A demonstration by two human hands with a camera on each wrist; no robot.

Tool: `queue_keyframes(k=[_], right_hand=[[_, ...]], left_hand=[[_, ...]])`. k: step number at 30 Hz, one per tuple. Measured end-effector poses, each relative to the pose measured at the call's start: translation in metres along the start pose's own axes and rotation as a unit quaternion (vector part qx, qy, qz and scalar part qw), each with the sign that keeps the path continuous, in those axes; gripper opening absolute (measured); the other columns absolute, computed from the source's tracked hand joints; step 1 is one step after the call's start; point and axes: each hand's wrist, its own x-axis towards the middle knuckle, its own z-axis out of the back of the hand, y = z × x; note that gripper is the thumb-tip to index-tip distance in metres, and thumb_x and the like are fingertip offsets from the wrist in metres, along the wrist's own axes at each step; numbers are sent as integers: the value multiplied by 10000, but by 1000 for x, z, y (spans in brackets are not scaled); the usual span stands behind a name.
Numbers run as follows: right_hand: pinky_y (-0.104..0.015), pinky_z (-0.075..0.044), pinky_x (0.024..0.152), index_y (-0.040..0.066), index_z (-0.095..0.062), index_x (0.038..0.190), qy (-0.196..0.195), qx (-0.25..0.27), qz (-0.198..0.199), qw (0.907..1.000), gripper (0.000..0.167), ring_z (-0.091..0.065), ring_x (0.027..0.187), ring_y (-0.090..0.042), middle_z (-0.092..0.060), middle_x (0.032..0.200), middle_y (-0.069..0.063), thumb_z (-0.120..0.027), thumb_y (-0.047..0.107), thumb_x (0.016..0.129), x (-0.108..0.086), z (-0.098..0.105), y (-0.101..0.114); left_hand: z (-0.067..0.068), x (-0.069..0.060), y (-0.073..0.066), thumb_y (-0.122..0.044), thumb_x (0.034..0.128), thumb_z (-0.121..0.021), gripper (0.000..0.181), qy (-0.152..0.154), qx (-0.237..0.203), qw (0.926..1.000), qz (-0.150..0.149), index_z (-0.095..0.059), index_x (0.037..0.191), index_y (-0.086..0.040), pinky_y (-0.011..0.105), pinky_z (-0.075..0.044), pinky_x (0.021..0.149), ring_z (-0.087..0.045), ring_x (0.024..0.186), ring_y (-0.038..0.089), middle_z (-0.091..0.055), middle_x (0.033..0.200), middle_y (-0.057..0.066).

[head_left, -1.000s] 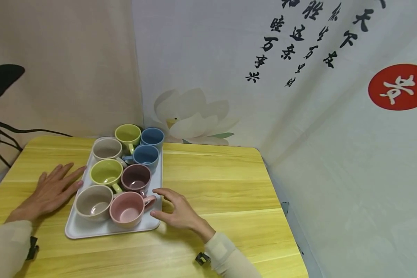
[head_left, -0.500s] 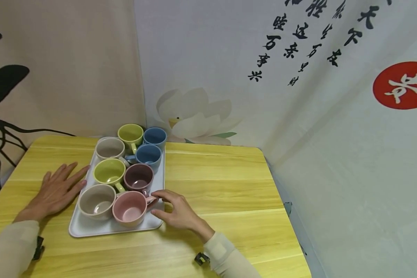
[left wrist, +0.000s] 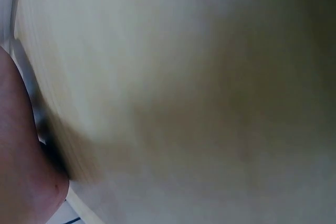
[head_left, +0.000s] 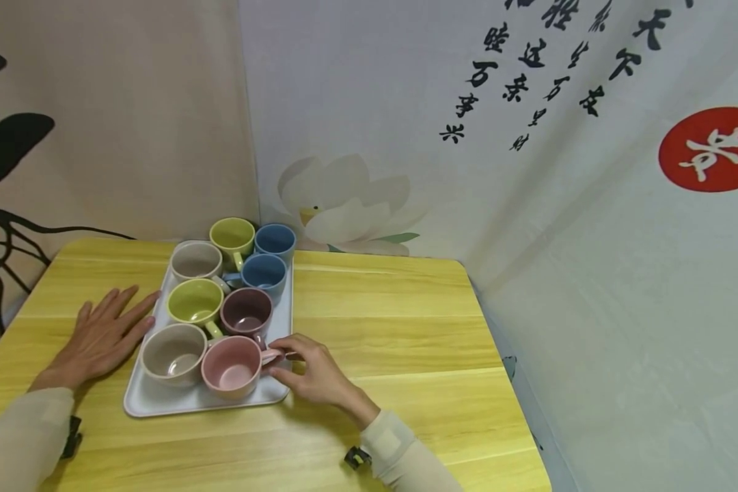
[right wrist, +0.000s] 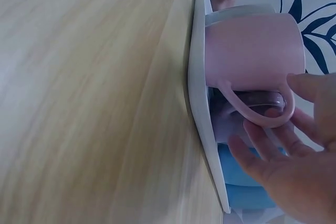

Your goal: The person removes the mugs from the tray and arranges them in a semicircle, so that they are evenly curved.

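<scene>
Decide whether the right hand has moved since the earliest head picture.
Yes: against the tray, the right hand has shifted slightly left, toward the pink mug.

left hand point(head_left: 101, 335) laid flat, right hand point(head_left: 310, 369) curved in a pinch
the left palm faces down, fingers straight and slightly spread, its forearm point(head_left: 21, 441) slanting in from the lower left corner; the right forearm point(head_left: 408, 451) angles up from the bottom edge, and in the right wrist view the thumb point(right wrist: 304, 86) sits above the bent fingers point(right wrist: 265, 142).
</scene>
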Motion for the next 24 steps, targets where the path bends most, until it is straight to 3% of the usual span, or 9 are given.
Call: queue_keyframes(k=[6,14,20,24], right_hand=[[-254,-661,1031,30,-734,1353,126,377,-392,9984,309,-786,1207,-240,-775,1301,-161,-803,103,1060,1,-1,1],[-211,-662,972,17,-793,1237,296,937,-944,9907,187,-679,1008,78,-814,1158,-170,-777,121,1082,5,-2,3],[-141,-604,896,22,-805,1185,437,1069,-1168,9864,167,-667,907,83,-779,1033,-147,-775,152,1085,8,-1,5],[-135,-577,802,43,-812,1130,491,1251,-1438,9804,150,-695,842,64,-808,986,-129,-809,176,1062,10,0,9]], left_hand=[[1,1,0,-429,1211,-453,648,21,-65,10000,46,-258,1815,-293,890,81,1302,-83,1711,653,-198,1843,344],[4,4,2,-446,1204,-465,661,139,-109,9998,104,-265,1812,-280,907,60,1287,-85,1702,667,-198,1832,365],[7,6,3,-485,1202,-462,685,344,-232,9990,190,-248,1816,-270,880,138,1298,-27,1710,666,-142,1850,362],[11,6,0,-493,1199,-465,699,427,-221,9986,233,-243,1817,-254,896,121,1286,-23,1703,678,-137,1844,373]])
